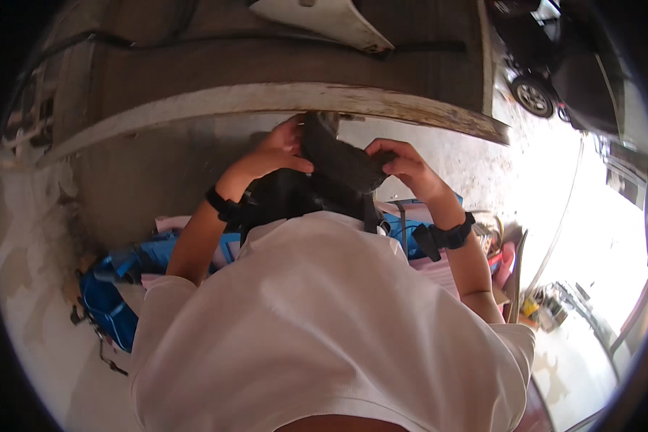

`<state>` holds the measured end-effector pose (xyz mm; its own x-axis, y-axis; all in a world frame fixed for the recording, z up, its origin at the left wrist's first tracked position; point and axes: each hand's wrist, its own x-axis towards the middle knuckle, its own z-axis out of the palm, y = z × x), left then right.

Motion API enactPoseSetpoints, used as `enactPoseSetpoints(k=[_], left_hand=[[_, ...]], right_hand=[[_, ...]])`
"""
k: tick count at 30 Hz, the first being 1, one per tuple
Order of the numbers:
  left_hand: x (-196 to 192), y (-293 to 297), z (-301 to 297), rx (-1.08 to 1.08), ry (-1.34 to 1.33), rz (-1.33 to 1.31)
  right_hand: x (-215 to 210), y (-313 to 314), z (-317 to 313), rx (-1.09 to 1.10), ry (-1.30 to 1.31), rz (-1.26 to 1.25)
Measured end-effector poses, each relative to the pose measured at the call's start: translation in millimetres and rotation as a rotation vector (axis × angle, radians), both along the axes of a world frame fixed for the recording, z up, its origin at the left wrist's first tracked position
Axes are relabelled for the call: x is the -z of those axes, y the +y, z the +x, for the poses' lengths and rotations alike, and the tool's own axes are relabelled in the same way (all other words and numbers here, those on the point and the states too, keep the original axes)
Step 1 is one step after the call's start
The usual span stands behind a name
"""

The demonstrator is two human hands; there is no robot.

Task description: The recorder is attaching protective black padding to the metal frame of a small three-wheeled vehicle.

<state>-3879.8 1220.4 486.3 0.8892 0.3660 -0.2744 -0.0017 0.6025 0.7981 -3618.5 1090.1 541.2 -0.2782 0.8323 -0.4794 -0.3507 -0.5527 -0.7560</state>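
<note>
In front of my chest, between my two hands, is a dark, curved, soft-looking piece [345,162], whose exact kind I cannot make out. My left hand [277,151] is at its left side, thumb below and fingers above, closed about that edge. At its right end, the thumb and fingers of my right hand [409,167] pinch it. Below the piece, a black mass [284,194] lies against my lap, partly hidden by my white shirt. Each of my wrists carries a black band.
A worn wooden edge [288,96] crosses just beyond my hands, with a brown surface behind it bearing a pale, curved panel [324,20]. Blue bags [111,299] lie at my left. A wheeled black vehicle [533,95] stands far right, and assorted items [547,308] lie at right.
</note>
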Motion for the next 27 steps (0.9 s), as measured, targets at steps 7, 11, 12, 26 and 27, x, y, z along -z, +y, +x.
enactPoseSetpoints(k=[7, 11, 12, 26, 27], left_hand=[[-47, -7, -98, -0.35, 0.354, 0.196], [-42, 6, -130, -0.455, 0.148, 0.447], [-36, 16, -134, -0.468, 0.15, 0.579], [30, 124, -108, -0.141, 0.43, 1.87], [27, 124, -107, -0.136, 0.41, 1.867]], right_hand=[[11, 31, -65, -0.235, -0.196, 0.089], [16, 39, -107, -0.124, -0.155, 0.23], [22, 40, -116, -0.053, -0.249, 0.277], [45, 73, -225, 0.267, -1.661, 0.892], [42, 91, -240, 0.192, -1.699, 0.871]])
